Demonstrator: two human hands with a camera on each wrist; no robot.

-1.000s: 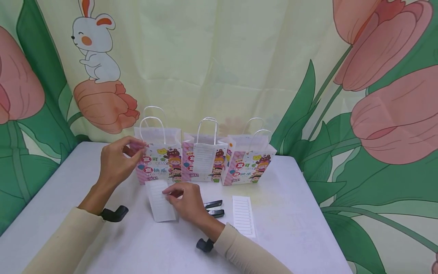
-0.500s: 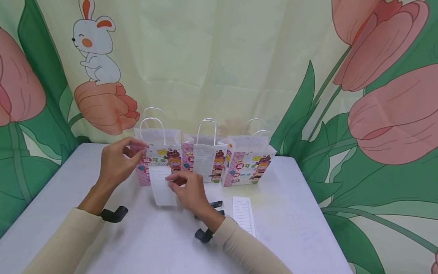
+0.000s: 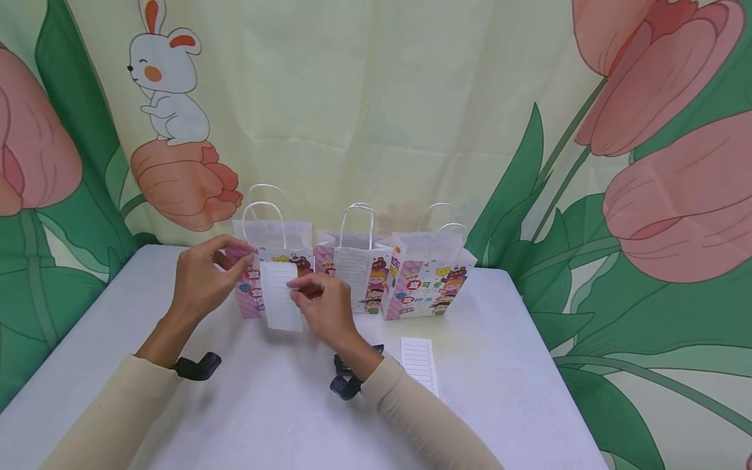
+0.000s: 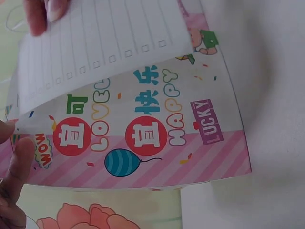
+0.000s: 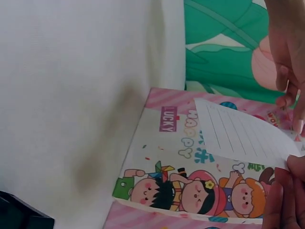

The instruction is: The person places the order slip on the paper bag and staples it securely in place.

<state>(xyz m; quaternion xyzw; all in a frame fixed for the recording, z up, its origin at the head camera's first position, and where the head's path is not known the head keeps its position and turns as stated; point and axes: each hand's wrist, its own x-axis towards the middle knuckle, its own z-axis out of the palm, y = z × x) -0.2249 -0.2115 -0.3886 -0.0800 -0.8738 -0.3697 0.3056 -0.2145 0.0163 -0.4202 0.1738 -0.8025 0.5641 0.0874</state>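
A paper gift bag [image 3: 249,305] with cartoon figures and white handles stands at the left of the row. My left hand [image 3: 202,274] pinches its upper left edge between thumb and fingers. In front of this bag, my right hand [image 3: 326,308] pinches a lined paper slip [image 3: 279,300] by its right edge. The left wrist view has the slip's checkboxes [image 4: 112,59] over the bag's printed front, its lower edge standing off the bag. In the right wrist view the slip [image 5: 238,133] covers part of the lettering, with right-hand fingertips [image 5: 296,164] at its edge.
A middle gift bag [image 3: 378,261] has a similar slip [image 3: 352,274] on its front, and a right one [image 3: 435,287] stands beside it. A black stapler [image 3: 341,363] lies partly hidden under the right wrist. Another lined slip [image 3: 418,362] lies flat on the white table [image 3: 499,391].
My right hand has raised the lined slip from low in front of the left bag up over its printed front. My left hand keeps its pinch on the bag's edge.
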